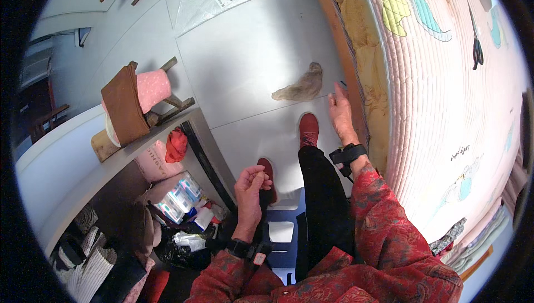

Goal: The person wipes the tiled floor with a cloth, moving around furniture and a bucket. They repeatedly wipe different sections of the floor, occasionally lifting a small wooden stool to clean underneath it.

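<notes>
My left hand (252, 190) hovers above my left red shoe, its fingers curled in toward the thumb. Whatever may lie inside those fingers is hidden. Beside the wooden edge of the bed, my right hand (341, 115) reaches forward with its fingers extended and nothing visible in it. A small dark object (343, 84) shows just past its fingertips, too small to name. On the floor ahead lies a crumpled grey-brown cloth (303, 85), shaped like a sock, apart from both hands. Dark straps with small devices circle both wrists.
A bed with a pink quilted cover (428, 119) runs along the right, with black-handled scissors (477, 50) on it. At left stands a small wooden stool (167, 111) draped with brown and pink cloth. Below it, an open compartment holds packages (181, 198) and clothes. Clear plastic sheeting (222, 0) lies farther ahead.
</notes>
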{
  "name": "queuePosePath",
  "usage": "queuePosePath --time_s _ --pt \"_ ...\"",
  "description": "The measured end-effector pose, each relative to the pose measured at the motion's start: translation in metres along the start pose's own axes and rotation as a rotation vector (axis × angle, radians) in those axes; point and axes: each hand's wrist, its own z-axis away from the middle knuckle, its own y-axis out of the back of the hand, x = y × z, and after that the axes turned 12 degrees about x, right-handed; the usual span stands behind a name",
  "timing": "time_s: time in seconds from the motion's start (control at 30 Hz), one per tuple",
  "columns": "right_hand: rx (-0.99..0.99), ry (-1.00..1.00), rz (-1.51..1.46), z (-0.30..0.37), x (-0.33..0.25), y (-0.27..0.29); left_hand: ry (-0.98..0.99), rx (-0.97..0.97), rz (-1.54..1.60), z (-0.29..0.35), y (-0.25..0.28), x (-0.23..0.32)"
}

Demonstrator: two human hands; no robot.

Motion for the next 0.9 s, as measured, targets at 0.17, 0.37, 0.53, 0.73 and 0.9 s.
queuePosePath --time_s 0.17,0.37,0.53,0.73,0.9 --pt "-0.107 0.006 0.007 0.009 0.014 -0.022 0.015 -0.053 -0.013 -0.02 -0.021 -0.01" --pt "-0.163 0.048 0.065 0.025 0.034 -0.076 0.142 -0.193 -0.149 -0.062 -0.024 -0.042" --pt "-0.246 -0.12 -0.002 0.034 0.04 -0.131 0.236 -0.171 -0.186 -0.099 0.004 -0.071" --pt "-0.139 -0.203 0.046 0.012 0.06 -0.185 0.284 -0.203 -0.1 -0.118 0.014 -0.071" --pt "-0.103 -0.189 0.06 -0.006 0.081 -0.214 0.344 -0.203 -0.099 -0.127 0.021 -0.065"
